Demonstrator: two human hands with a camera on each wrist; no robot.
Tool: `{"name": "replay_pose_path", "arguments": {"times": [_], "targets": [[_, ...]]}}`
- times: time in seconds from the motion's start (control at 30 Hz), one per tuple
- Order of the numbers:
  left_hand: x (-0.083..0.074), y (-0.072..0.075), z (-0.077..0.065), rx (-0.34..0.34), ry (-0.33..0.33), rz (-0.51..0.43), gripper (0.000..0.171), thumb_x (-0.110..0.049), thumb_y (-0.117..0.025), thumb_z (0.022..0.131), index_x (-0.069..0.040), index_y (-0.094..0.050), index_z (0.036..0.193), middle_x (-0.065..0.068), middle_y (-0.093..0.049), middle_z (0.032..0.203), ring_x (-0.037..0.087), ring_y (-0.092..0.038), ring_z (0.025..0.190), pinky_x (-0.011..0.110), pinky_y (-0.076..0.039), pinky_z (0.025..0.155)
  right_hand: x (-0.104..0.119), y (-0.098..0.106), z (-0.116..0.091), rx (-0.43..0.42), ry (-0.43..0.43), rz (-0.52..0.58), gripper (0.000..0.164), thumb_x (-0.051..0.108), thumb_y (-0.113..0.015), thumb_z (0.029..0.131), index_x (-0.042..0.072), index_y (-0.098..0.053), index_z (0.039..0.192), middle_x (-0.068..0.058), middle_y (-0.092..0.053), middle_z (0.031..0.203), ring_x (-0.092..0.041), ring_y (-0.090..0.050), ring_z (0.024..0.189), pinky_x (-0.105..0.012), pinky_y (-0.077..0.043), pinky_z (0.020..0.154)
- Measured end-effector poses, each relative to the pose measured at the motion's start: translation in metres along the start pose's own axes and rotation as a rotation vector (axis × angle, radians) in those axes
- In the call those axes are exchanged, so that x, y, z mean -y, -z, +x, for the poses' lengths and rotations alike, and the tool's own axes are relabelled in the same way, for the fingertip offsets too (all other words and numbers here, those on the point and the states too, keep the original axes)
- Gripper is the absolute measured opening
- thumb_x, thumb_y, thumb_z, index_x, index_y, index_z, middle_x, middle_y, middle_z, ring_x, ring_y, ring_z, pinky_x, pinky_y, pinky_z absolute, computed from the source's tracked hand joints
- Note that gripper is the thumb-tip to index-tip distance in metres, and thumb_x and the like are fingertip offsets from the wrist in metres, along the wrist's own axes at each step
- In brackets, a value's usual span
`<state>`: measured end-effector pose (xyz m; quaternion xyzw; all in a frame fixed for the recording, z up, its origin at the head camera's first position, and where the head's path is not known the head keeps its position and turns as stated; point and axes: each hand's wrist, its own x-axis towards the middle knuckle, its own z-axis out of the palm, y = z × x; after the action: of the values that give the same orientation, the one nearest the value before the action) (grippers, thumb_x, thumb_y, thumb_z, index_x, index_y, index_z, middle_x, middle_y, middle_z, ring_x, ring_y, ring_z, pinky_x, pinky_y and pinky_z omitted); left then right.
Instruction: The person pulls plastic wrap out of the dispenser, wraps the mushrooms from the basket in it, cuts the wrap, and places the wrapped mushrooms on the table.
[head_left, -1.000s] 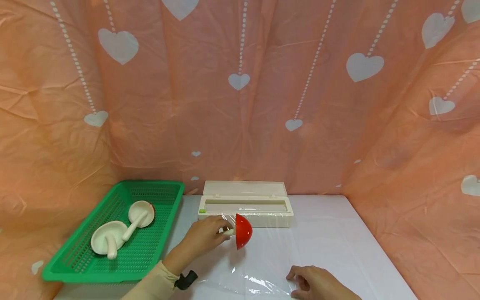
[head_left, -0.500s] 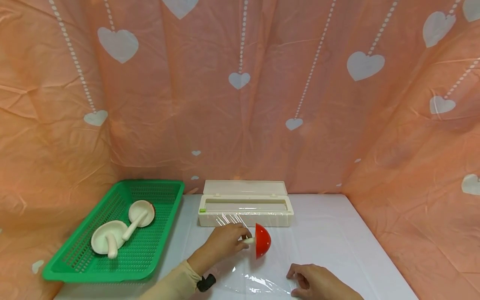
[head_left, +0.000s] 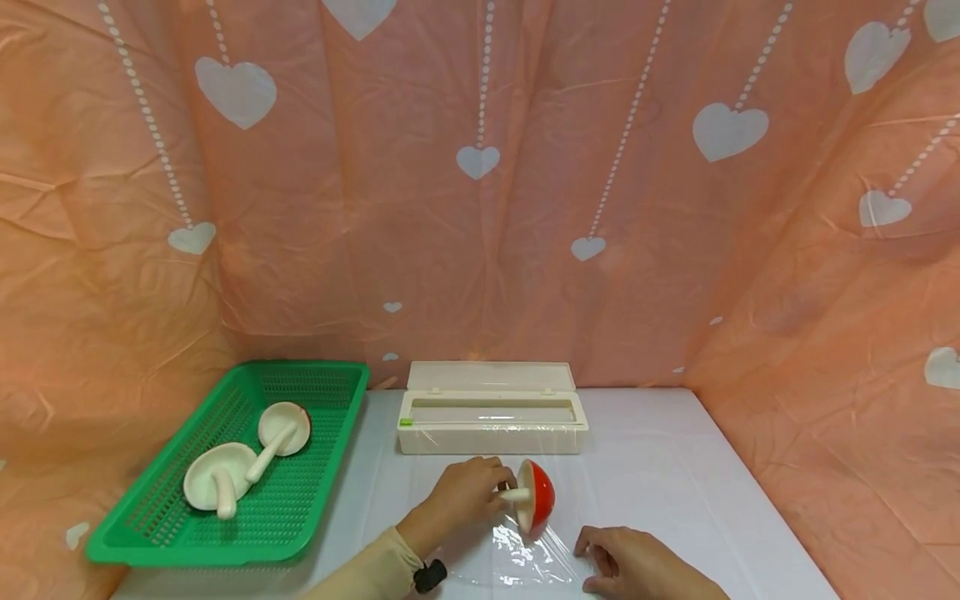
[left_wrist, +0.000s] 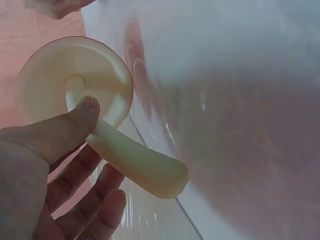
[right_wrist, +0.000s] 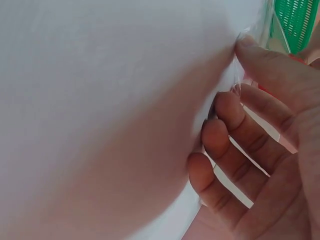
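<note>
A toy mushroom (head_left: 543,497) with a glossy red cap and a pale, bent stem lies sideways in my left hand (head_left: 467,493), low over the cling film. In the left wrist view, the thumb presses along the stem (left_wrist: 140,162) and the cap's hollow cream underside shows. Clear cling film (head_left: 517,557) stretches across the table from the dispenser box toward me, with bright creases below the cap. At the film's near right edge, my right hand (head_left: 637,562) pinches it between thumb (right_wrist: 257,55) and forefinger; the other fingers are loosely curled.
A green plastic basket (head_left: 202,554) at the left holds two more pale-stemmed mushrooms (head_left: 217,473). At the back centre stands the white cling film dispenser (head_left: 491,440), its lid raised. An orange curtain (head_left: 525,275) with white hearts encloses the white table (head_left: 652,458).
My left hand has carried the mushroom rightward and toward me, lowering it to the film and tipping the cap so its underside shows. The right hand stays at the film's edge.
</note>
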<state>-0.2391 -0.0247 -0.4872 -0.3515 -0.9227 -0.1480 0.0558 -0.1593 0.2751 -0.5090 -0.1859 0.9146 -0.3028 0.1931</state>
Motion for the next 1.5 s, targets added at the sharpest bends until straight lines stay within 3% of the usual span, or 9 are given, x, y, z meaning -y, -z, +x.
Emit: {"name": "replay_pose_path", "arguments": {"times": [0.4,0.57,0.77,1.0,1.2,1.37,1.5], "targets": [[0.003,-0.01,-0.001,-0.007,0.013,0.005,0.018,-0.019,-0.089,0.086,-0.026,-0.08,0.1,-0.015,-0.063,0.085,0.004,-0.055,0.079,0.022,-0.044,0.064,0.0,0.0,0.004,-0.013,0.038,-0.03,0.032,0.034,-0.087,0.092,0.03,-0.062,0.112,0.011,-0.051,0.073,-0.004,-0.053,0.067,-0.023,-0.048,0.06],[0.005,-0.013,0.0,-0.01,0.019,-0.001,0.018,-0.02,-0.089,0.086,-0.027,-0.079,0.1,-0.015,-0.064,0.085,0.004,-0.054,0.078,0.022,-0.043,0.064,-0.003,0.0,0.003,-0.023,0.104,-0.046,0.024,0.031,-0.086,0.093,0.03,-0.066,0.106,0.015,-0.052,0.075,0.0,-0.053,0.07,-0.022,-0.048,0.063],[0.008,-0.016,0.002,0.003,0.037,-0.018,0.018,-0.021,-0.089,0.087,-0.026,-0.08,0.101,-0.015,-0.064,0.085,0.003,-0.054,0.078,0.023,-0.044,0.065,-0.006,0.0,0.002,-0.018,0.12,-0.033,0.026,0.033,-0.088,0.089,0.032,-0.068,0.105,0.016,-0.054,0.078,0.0,-0.054,0.074,-0.023,-0.047,0.067],[0.01,-0.014,0.0,0.013,0.075,-0.133,0.018,-0.026,-0.089,0.089,-0.022,-0.078,0.103,-0.017,-0.063,0.084,0.002,-0.053,0.079,0.025,-0.048,0.07,-0.006,0.001,0.002,0.016,0.083,0.029,0.016,0.025,-0.083,0.095,0.031,-0.069,0.101,0.014,-0.059,0.081,-0.003,-0.056,0.076,-0.024,-0.049,0.069],[0.015,-0.011,-0.005,0.016,0.096,-0.229,0.022,-0.026,-0.089,0.09,-0.022,-0.069,0.099,-0.015,-0.062,0.087,0.001,-0.053,0.079,0.024,-0.048,0.071,-0.007,0.0,0.005,0.008,0.087,0.013,0.009,0.025,-0.077,0.101,0.031,-0.071,0.1,0.015,-0.063,0.086,-0.003,-0.057,0.08,-0.024,-0.053,0.074],[0.02,-0.009,-0.01,0.023,0.09,-0.206,0.022,-0.02,-0.089,0.088,-0.025,-0.07,0.098,-0.015,-0.064,0.091,0.001,-0.055,0.083,0.025,-0.047,0.071,-0.01,0.0,0.008,-0.021,0.123,0.034,0.007,0.026,-0.073,0.103,0.031,-0.069,0.101,0.016,-0.064,0.087,-0.003,-0.058,0.082,-0.023,-0.052,0.075],[0.024,-0.006,-0.012,0.03,0.085,-0.195,0.022,-0.02,-0.089,0.089,-0.025,-0.072,0.101,-0.014,-0.067,0.093,0.004,-0.058,0.085,0.026,-0.048,0.072,-0.014,0.0,0.012,-0.102,0.248,0.058,0.008,0.021,-0.072,0.104,0.027,-0.068,0.1,0.017,-0.063,0.087,0.0,-0.058,0.082,-0.022,-0.052,0.073]]}}
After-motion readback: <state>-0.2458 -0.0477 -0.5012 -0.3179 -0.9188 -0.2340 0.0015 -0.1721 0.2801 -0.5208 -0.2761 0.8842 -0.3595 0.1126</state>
